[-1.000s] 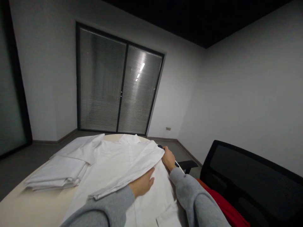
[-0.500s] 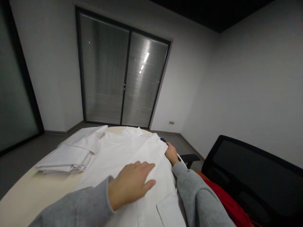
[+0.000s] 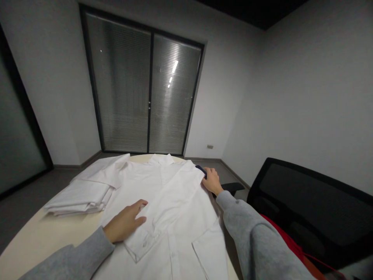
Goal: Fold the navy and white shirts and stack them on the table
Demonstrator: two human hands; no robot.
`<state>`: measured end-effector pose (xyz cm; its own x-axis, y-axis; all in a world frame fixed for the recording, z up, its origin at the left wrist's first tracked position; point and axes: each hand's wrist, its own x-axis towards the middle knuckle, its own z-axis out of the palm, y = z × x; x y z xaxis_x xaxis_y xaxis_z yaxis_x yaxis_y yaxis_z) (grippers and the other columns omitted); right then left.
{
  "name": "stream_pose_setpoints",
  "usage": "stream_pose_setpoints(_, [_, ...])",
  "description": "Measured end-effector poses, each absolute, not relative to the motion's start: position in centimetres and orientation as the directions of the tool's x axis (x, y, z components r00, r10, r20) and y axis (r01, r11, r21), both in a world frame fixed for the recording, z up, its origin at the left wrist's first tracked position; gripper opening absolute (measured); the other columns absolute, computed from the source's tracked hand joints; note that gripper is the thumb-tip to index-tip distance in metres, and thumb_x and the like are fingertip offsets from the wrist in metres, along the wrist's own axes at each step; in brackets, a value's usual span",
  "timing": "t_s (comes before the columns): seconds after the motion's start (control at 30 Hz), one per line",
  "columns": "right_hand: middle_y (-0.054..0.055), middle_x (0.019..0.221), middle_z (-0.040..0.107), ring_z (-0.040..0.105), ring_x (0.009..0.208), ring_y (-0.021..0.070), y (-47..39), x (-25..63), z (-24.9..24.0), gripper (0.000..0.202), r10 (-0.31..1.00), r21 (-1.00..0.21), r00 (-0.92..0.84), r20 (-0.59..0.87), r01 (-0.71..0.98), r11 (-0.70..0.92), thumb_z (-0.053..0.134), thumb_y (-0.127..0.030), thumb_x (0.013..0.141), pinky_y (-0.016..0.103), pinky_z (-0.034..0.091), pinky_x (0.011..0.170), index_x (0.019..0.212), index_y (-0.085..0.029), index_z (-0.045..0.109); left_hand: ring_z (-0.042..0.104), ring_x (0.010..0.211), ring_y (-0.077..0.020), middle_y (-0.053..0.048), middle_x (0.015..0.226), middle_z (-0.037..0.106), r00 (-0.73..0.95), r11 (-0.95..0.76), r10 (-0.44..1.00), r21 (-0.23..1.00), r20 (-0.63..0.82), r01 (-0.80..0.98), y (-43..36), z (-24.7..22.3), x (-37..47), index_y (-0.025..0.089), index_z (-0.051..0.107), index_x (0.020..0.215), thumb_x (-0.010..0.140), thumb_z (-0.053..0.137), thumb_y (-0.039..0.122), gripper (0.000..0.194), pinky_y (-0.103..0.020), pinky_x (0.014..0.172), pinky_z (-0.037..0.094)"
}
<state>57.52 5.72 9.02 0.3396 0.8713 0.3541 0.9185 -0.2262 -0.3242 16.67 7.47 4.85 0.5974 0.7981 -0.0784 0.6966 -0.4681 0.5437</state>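
Observation:
A white button-up shirt [image 3: 177, 202] lies spread on the table, collar at the far end. One of its sleeves is folded diagonally across the front, its cuff [image 3: 142, 243] towards the lower left. Above the cuff, my left hand [image 3: 124, 224] is open, thumb and fingers apart, at the shirt's left side. My right hand [image 3: 212, 182] is at the far right edge of the shirt, fingers bent around the folded shoulder; the fingertips are partly hidden. Right beside those fingers is a dark blue object [image 3: 201, 169], mostly covered. Another cuff [image 3: 208, 249] lies at the near right.
A stack of folded white garments [image 3: 84, 190] sits on the left of the round pale table [image 3: 32, 243]. To the right stands a black mesh chair [image 3: 309, 210] with an armrest [image 3: 233, 187] close to the table, and red fabric [image 3: 282, 237] on it.
My left hand has moved left and towards me, and the sleeve now lies across the shirt front with its cuff showing. My right hand has stayed by the shoulder edge.

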Motion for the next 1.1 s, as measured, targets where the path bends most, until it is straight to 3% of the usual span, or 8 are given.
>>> stream_pose_setpoints(0.13, [0.008, 0.135, 0.066, 0.056, 0.128, 0.0251, -2.2, 53.4, 10.1, 0.047, 0.958, -0.255, -0.060, 0.281, 0.957, 0.135, 0.060, -0.022, 0.087, 0.035, 0.038, 0.112, 0.133, -0.027, 0.063, 0.070, 0.111, -0.0249, -0.008, 0.115, 0.076, 0.602, -0.487, 0.797, 0.537, -0.048, 0.688, 8.0, 4.2, 16.3, 0.022, 0.053, 0.140, 0.092, 0.052, 0.033, 0.050, -0.033, 0.095, 0.048])
stream_pose_setpoints(0.27, [0.008, 0.126, 0.071, 0.065, 0.116, 0.0259, -9.8, 49.4, 10.4, 0.044, 0.848, -0.336, -0.530, -0.010, 0.800, 0.497, 0.061, -0.049, 0.098, 0.038, 0.043, 0.105, 0.138, -0.030, 0.062, 0.068, 0.120, -0.0275, -0.009, 0.123, 0.074, 0.585, -0.489, 0.809, 0.482, -0.062, 0.727, 8.1, 3.8, 16.1, 0.023, 0.054, 0.143, 0.092, 0.053, 0.035, 0.053, -0.036, 0.098, 0.048])
stream_pose_setpoints(0.5, [0.006, 0.079, 0.075, 0.071, 0.072, 0.0203, -13.9, 53.3, 12.7, 0.058, 0.844, -0.435, -0.383, -0.376, 0.877, 0.204, 0.033, -0.057, 0.106, 0.030, 0.049, 0.068, 0.104, -0.020, 0.078, 0.067, 0.124, -0.0261, -0.009, 0.131, 0.072, 0.610, -0.517, 0.791, 0.475, -0.052, 0.712, 7.8, 3.8, 16.1, 0.023, 0.056, 0.141, 0.092, 0.052, 0.033, 0.051, -0.035, 0.103, 0.048])
stream_pose_setpoints(0.6, [0.009, 0.080, 0.077, 0.073, 0.073, 0.0255, -15.0, 55.9, 13.8, 0.041, 0.806, -0.201, -0.102, -0.583, 0.979, -0.022, 0.049, -0.048, 0.100, 0.033, 0.049, 0.064, 0.095, -0.019, 0.078, 0.066, 0.126, -0.0268, -0.009, 0.138, 0.070, 0.619, -0.534, 0.784, 0.460, -0.045, 0.709, 7.9, 3.3, 16.1, 0.024, 0.057, 0.141, 0.092, 0.052, 0.033, 0.051, -0.039, 0.106, 0.047])
stream_pose_setpoints(0.73, [0.019, 0.110, 0.077, 0.074, 0.103, 0.0404, -14.7, 54.9, 15.0, 0.028, 0.917, 0.139, 0.125, -0.379, 0.987, -0.078, 0.060, -0.030, 0.091, 0.049, 0.054, 0.082, 0.113, -0.021, 0.076, 0.065, 0.128, -0.0302, -0.009, 0.144, 0.066, 0.618, -0.549, 0.786, 0.420, -0.035, 0.722, 8.0, 2.8, 16.1, 0.024, 0.057, 0.144, 0.093, 0.052, 0.035, 0.053, -0.044, 0.109, 0.048])
stream_pose_setpoints(0.87, [0.015, 0.120, 0.074, 0.068, 0.114, 0.0381, -9.4, 49.1, 14.6, 0.036, 0.985, 0.104, -0.163, -0.061, 0.980, 0.168, 0.057, -0.040, 0.099, 0.058, 0.050, 0.101, 0.129, -0.023, 0.068, 0.061, 0.135, -0.0304, -0.010, 0.152, 0.060, 0.610, -0.545, 0.791, 0.392, -0.054, 0.741, 7.8, 3.1, 16.1, 0.021, 0.054, 0.151, 0.095, 0.050, 0.034, 0.058, -0.046, 0.114, 0.046])
stream_pose_setpoints(0.97, [0.016, 0.153, 0.057, 0.045, 0.145, 0.0422, -3.1, 44.8, 12.1, 0.060, 0.942, 0.102, -0.273, 0.196, 0.961, 0.257, 0.056, -0.053, 0.101, 0.067, 0.021, 0.123, 0.153, -0.023, 0.051, 0.056, 0.141, -0.0282, -0.009, 0.156, 0.056, 0.610, -0.545, 0.790, 0.380, -0.066, 0.747, 7.3, 3.5, 16.1, 0.021, 0.053, 0.153, 0.095, 0.051, 0.033, 0.059, -0.043, 0.119, 0.043])
stream_pose_setpoints(1.1, [0.008, 0.170, 0.036, 0.024, 0.159, 0.0352, 4.6, 42.2, 7.0, 0.064, 0.959, -0.069, -0.179, 0.221, 0.978, 0.199, 0.041, -0.058, 0.106, 0.060, 0.004, 0.129, 0.162, -0.026, 0.039, 0.050, 0.147, -0.0284, -0.011, 0.159, 0.053, 0.598, -0.541, 0.798, 0.342, -0.081, 0.768, 7.0, 4.0, 15.8, 0.021, 0.050, 0.156, 0.096, 0.054, 0.030, 0.061, -0.044, 0.122, 0.039])
